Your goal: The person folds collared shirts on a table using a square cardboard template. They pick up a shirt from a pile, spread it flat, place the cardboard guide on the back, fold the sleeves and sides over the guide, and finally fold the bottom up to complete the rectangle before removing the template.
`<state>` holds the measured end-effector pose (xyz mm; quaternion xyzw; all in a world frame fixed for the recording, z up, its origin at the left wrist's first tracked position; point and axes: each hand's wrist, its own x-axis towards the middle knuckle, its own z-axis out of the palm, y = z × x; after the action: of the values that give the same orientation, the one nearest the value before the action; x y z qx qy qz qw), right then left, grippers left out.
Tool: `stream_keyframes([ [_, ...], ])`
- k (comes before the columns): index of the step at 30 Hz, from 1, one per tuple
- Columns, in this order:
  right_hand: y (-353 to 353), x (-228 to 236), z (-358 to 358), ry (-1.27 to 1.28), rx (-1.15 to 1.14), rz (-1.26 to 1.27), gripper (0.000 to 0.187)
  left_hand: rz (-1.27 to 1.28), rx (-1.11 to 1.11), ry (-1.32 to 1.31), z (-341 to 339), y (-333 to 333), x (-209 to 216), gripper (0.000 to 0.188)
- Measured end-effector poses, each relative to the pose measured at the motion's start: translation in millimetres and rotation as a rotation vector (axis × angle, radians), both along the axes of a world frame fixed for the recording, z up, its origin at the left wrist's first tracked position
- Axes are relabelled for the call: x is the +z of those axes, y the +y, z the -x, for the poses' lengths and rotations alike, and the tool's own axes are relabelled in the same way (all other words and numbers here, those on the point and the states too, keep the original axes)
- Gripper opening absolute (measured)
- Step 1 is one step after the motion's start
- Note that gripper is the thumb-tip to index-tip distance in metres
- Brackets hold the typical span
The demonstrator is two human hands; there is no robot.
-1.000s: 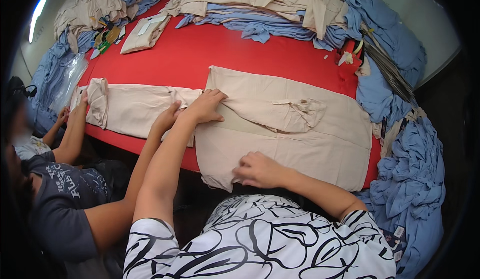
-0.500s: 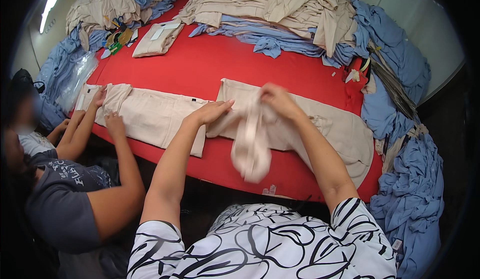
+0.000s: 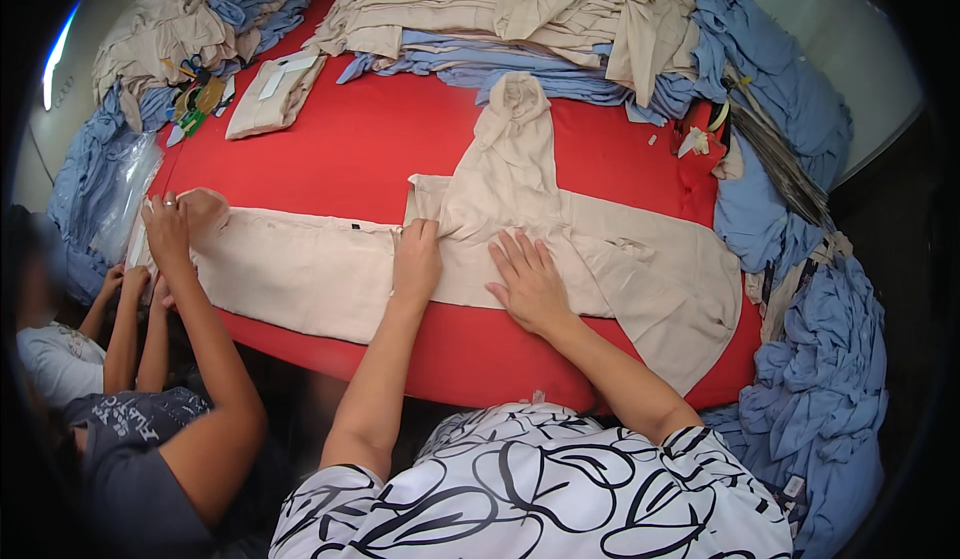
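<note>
Beige shirt (image 3: 670, 279): is lying on the red table (image 3: 350, 149), its sleeve (image 3: 530, 149) pointing toward twelve o'clock.
Left hand (image 3: 417, 262): is resting curled at the nine-o'clock edge, seemingly anchoring it; whether pinching, I cannot tell.
Right hand (image 3: 528, 277): is lying spread, palm down, apparently pressing layers flat.

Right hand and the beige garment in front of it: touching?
Touching. The head view shows the right hand palm down, fingers spread across the beige garment.
</note>
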<state>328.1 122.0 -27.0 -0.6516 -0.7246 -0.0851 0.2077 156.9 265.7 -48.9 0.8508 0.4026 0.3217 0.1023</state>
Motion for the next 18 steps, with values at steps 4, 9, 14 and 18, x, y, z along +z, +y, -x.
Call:
stream_keyframes([
  [4, -0.3, 4.0, 1.9, -0.021, -0.035, 0.144, 0.074, 0.269, -0.055, -0.152, 17.3, 20.5, 5.5, 0.026],
  [9, 1.5, 9.4, 1.3, 0.049, -0.041, 0.204, 0.078, 0.575, -0.098, -0.092, 34.9, 33.7, 59.1, 0.035],
  [14, 1.0, 5.2, 0.8, 0.040, -0.035, 0.220, 0.079, 0.655, -0.110, 0.707, 66.7, 14.2, 85.3, 0.035],
  [18, 3.6, 3.9, 0.7, 0.029, -0.009, 0.210, 0.079, 0.693, -0.106, 0.778, 76.4, 26.9, 85.3, 0.028],
])
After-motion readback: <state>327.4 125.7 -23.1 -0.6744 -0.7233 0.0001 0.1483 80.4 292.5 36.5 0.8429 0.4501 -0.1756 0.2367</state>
